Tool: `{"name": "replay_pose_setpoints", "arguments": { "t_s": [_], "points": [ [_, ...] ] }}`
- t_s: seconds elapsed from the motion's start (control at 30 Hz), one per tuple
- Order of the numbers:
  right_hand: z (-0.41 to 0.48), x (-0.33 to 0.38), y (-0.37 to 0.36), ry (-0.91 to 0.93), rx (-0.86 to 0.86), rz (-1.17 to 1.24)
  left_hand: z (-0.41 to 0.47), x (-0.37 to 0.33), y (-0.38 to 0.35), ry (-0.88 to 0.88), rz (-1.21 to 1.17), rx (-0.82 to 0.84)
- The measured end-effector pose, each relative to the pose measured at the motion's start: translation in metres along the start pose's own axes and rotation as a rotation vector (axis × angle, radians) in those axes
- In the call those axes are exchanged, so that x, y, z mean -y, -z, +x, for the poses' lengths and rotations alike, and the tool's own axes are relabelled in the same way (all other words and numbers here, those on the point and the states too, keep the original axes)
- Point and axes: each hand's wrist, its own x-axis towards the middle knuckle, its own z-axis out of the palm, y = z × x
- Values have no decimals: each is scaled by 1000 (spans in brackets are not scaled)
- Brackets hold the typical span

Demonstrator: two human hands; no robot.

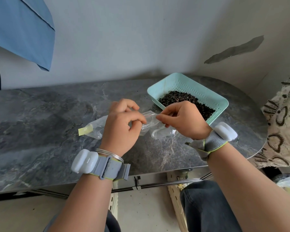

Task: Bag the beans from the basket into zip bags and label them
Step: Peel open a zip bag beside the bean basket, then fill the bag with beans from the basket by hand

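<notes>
A clear zip bag (159,129) hangs between both hands just above the grey marble table (40,118). My left hand (122,126) pinches the bag's top edge from the left, and my right hand (181,119) pinches it from the right. Behind my right hand sits a mint-green slotted basket (191,86) holding dark beans (179,97). Further clear bags (97,126) lie on the table to the left, with a pale yellow label strip (85,129) sticking out of them.
The table's rounded right end meets a patterned cloth (285,124). A blue fabric (22,29) hangs on the wall at upper left. The table's front edge runs just below my wrists, with my dark trousers (208,208) under it.
</notes>
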Motion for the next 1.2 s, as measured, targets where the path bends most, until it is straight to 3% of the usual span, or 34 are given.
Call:
{"name": "replay_pose_setpoints", "arguments": {
  "t_s": [0.33,0.6,0.67,0.77,0.87,0.93,1.2],
  "points": [
    [2,-8,6,7,39,-22,-1,7,11,-37,54,196],
    [2,-11,4,38,34,20,-1,-1,11,102,-122,127],
    [4,-17,6,47,-77,-90,0,0,11,94,-72,12],
    [7,-29,12,-81,-209,-554,2,1,14,126,17,-111],
    [8,-30,17,-246,11,-690,1,3,14,124,76,-134],
    [7,-26,13,-206,139,-675,1,2,14,100,104,-149],
    [-7,0,-17,5,277,-639,2,3,20,50,238,-324]
  ]
}}
